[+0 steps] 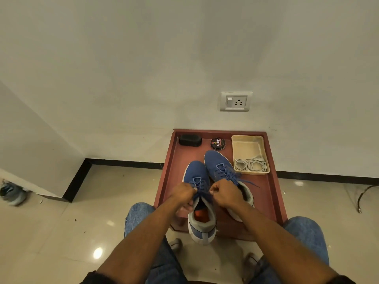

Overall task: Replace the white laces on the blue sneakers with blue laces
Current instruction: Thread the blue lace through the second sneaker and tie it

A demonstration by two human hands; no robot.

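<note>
Two blue sneakers stand side by side on a reddish-brown tray table [268,193]. The left sneaker [195,177] has its heel hanging over the table's near edge and carries a blue lace [197,182]. My left hand [183,194] and my right hand [224,193] each pinch an end of that lace above the shoe's tongue, fingers curled. The right sneaker [218,163] wears a blue lace tied in a bow, with one end trailing to the right. White laces [251,164] lie coiled in a beige tray [248,146].
A black brush [190,140] and a round shoe polish tin [217,143] sit at the table's far edge against the wall. A wall socket [235,101] is above. My knees in jeans flank the table. Another shoe [12,194] lies on the floor far left.
</note>
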